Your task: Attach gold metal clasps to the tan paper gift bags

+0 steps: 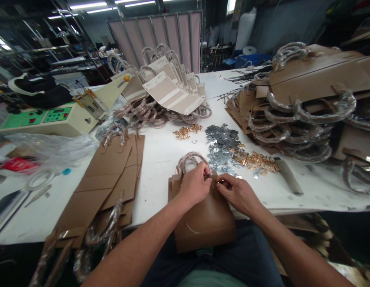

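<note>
A brown handbag panel (205, 219) leans over the table's front edge towards my lap. Its looped handle (192, 157), wrapped in clear plastic, rises at the top. My left hand (196, 183) is closed in a pinch at the panel's top edge, by the foot of the handle. Just to the right, my right hand (238, 193) pinches a small metal piece against the same edge; the fingers hide most of it. Beyond my hands lie a heap of flat grey metal plates (222, 137) and a pile of small gold metal pieces (259, 161).
Brown bag panels (98, 175) with wrapped handles are stacked at left, overhanging the edge. Pale-lined panels (175, 93) pile up at the back. A tall panel stack (316, 83) stands at right, near a grey bar (288, 175). A machine (53, 119) sits at far left.
</note>
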Demonstrator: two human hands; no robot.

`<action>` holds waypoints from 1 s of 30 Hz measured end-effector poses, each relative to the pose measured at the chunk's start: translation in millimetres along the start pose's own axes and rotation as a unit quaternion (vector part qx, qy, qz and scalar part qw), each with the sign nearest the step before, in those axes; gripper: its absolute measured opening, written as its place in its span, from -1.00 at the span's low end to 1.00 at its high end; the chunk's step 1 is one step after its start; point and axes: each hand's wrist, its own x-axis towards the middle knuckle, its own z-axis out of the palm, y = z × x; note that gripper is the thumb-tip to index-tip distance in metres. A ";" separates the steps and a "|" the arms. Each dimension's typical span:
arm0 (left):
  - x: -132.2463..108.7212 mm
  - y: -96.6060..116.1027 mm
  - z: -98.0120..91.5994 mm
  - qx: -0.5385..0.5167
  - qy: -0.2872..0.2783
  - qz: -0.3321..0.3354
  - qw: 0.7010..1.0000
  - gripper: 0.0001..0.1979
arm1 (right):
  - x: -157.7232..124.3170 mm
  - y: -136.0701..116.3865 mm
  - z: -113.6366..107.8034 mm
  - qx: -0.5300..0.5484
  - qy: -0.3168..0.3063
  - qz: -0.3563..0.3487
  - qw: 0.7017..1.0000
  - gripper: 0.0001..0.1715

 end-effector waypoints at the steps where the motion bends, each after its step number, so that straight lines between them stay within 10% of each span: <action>1: -0.3 0.7 0.6 -0.008 0.004 -0.005 1.000 -0.80 | -0.3 0.1 -0.1 0.000 0.000 -0.002 1.000 -0.86; 12: -4.2 1.2 6.0 -0.066 0.027 0.002 0.997 -0.80 | 7.5 -7.6 -4.8 -0.068 -0.026 -0.021 0.997 -0.85; 17: -7.2 2.4 0.2 -0.068 0.025 0.038 0.997 -0.83 | 6.2 -5.0 -3.4 0.086 -0.055 0.013 0.995 -0.86; 22: -16.0 10.1 -14.1 -0.077 0.017 0.067 0.995 -0.81 | 2.9 1.2 -19.4 0.165 -0.034 0.050 0.984 -0.45; 30: -27.1 13.8 -22.3 -0.054 0.043 0.116 0.991 -0.83 | -4.8 -12.2 -18.6 0.181 -0.036 0.031 0.982 -0.72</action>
